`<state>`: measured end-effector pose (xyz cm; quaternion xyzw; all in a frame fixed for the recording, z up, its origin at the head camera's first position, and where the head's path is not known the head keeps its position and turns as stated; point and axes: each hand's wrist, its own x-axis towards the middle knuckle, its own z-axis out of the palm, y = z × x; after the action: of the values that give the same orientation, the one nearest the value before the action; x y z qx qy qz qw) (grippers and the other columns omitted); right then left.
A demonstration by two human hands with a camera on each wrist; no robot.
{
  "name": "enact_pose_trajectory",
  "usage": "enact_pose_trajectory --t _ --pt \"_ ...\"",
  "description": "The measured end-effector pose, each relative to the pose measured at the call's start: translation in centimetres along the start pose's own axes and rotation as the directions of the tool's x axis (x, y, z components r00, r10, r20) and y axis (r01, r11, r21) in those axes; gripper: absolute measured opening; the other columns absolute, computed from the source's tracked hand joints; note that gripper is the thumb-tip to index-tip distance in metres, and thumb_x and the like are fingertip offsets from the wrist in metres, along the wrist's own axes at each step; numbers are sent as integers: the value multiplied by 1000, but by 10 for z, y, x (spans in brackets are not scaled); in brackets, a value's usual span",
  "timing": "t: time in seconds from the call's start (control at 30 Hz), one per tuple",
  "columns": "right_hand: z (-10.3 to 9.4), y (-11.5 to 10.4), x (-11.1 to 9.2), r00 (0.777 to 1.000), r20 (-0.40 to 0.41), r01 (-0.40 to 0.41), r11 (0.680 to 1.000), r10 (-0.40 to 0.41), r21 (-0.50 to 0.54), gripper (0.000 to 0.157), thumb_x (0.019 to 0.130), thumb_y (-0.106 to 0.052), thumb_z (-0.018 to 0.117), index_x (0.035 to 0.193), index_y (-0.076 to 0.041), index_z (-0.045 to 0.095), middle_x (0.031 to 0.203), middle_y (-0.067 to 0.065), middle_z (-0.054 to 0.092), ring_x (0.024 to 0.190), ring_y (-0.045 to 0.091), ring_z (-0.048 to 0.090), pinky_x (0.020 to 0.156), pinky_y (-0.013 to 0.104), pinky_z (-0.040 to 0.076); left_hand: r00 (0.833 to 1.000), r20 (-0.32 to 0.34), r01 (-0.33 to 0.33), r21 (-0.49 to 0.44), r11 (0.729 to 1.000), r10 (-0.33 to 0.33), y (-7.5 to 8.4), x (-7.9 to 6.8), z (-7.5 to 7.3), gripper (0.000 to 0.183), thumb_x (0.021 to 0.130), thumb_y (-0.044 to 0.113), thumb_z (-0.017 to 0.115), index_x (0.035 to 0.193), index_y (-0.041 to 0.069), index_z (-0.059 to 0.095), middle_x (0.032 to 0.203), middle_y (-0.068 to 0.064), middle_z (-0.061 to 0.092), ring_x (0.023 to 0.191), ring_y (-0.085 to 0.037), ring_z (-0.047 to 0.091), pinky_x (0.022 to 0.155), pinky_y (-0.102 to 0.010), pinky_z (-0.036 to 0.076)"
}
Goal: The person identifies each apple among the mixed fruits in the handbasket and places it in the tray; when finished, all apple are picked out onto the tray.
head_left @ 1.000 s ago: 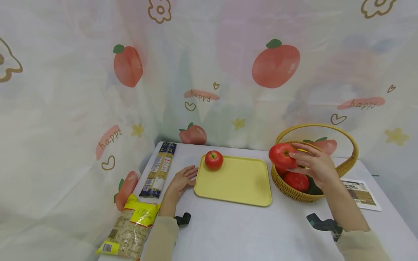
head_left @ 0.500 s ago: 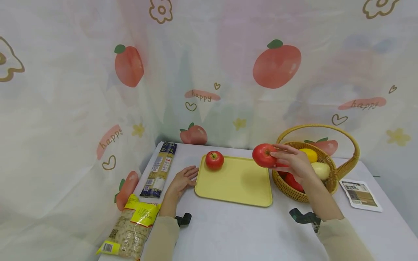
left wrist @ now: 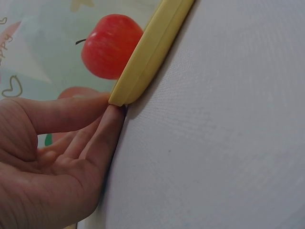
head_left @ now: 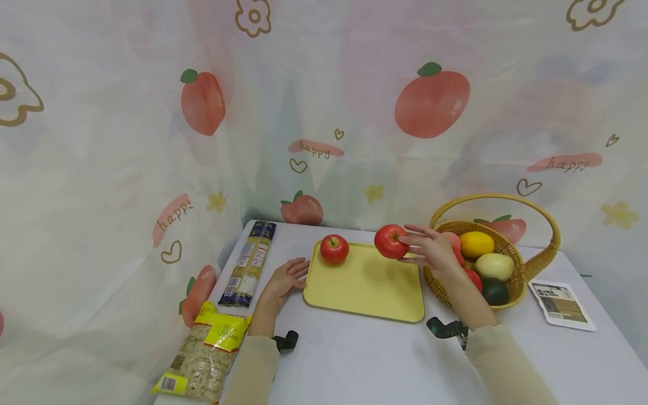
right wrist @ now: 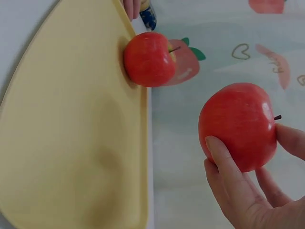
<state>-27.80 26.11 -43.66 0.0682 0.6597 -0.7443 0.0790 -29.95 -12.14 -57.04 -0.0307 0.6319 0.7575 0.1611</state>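
Observation:
In the head view my right hand (head_left: 432,250) holds a red apple (head_left: 390,242) above the right part of the yellow tray (head_left: 364,292). Thumb and fingers grip the fruit from its sides in the right wrist view, where a short dark stem shows. Another red apple (head_left: 334,250) sits at the tray's far left corner. My left hand (head_left: 284,281) rests on the table beside the tray's left edge. Its fairly straight thumb and fingers touch the tray's rim (left wrist: 147,57) in the left wrist view.
A wicker basket (head_left: 544,261) with a tall handle stands right of the tray, holding several fruits, among them a yellow one (head_left: 477,245). A white printed packet (head_left: 563,305) lies beyond it. At left are a noodle pack (head_left: 248,264) and a yellow-ended bag (head_left: 202,360).
My right hand has carried the apple leftward from over the basket to over the tray. More of the basket's fruit shows now. The left hand stays at the tray's edge.

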Motion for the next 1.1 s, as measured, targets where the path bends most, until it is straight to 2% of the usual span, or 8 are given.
enact_pose_trajectory --t 0.17,0.33,0.43,0.57,0.83,1.1 --pt "8 10 10 1000 -10 -27 999 27 -22 61 98 -16 73 153 -5 48 112 -4 69 96 22 75 88 51 59 1000 -7 18 -9 1000 -18 2 -2 1 83 81 -28 57 157 2 42 155 -19 52 145 -31 48 113 -43 46" --pt "15 22 22 999 -26 -46 998 45 -34 62 98 -15 72 153 -4 47 137 12 60 95 22 76 95 55 55 1000 0 1 3 1000 -1 2 -2 1 83 81 -29 57 157 -1 40 155 -21 51 146 -34 47 113 -43 46" --pt "18 28 30 997 -41 -66 997 65 -28 65 96 -15 74 155 -4 47 145 17 55 94 23 76 96 57 54 1000 9 -8 -3 1000 8 1 0 0 82 81 -30 56 157 -2 40 155 -23 50 146 -35 47 112 -43 47" --pt "20 37 41 995 -46 -86 996 86 4 68 93 -16 78 154 -5 50 147 16 55 94 27 76 96 58 54 1000 10 -9 -11 1000 9 -1 1 0 83 81 -30 56 156 -1 40 155 -22 50 145 -34 47 111 -42 48" --pt "26 48 54 991 -62 -119 993 118 -13 66 97 -13 72 157 -6 45 160 19 40 111 38 69 93 54 57 1000 9 -9 -17 1000 9 0 1 0 84 79 -31 56 156 -1 40 155 -22 50 146 -34 47 112 -41 48" --pt "29 60 62 983 -77 -164 986 165 22 68 95 -11 73 157 -4 45 163 22 37 111 38 71 98 58 52 1000 6 5 -30 1000 -5 1 0 0 83 80 -32 56 156 -1 41 156 -23 49 146 -34 47 115 -43 45"
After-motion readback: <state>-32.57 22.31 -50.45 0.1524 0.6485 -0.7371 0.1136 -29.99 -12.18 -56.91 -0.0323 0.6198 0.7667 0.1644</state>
